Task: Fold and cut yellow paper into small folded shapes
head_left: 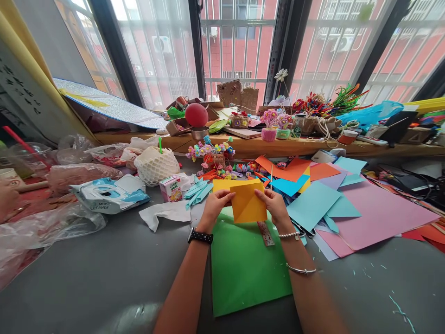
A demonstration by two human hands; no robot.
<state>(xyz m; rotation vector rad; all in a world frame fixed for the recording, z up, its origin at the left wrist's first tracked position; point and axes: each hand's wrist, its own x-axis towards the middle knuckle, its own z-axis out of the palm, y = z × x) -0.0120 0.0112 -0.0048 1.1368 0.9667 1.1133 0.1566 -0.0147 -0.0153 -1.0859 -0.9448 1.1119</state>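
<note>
Between my two hands I hold up a square of yellow paper (249, 204) with faint crease lines across it. My left hand (217, 206) pinches its upper left edge between thumb and fingers. At the upper right edge, my right hand (274, 204) grips it the same way. Below lies a large green sheet (248, 273) on the grey table. A patterned strip, which looks like a ruler (266, 234), rests on the green sheet near my right wrist. Another yellow sheet (222, 184) shows behind the held square.
Blue paper pieces (314, 204) and a pink sheet (378, 211) lie to the right. On the left are a wet-wipe pack (109, 194), a small pink box (170, 188), a white tissue (165, 214) and a netted white fruit (157, 166). Another person's hand (9, 199) is at the far left.
</note>
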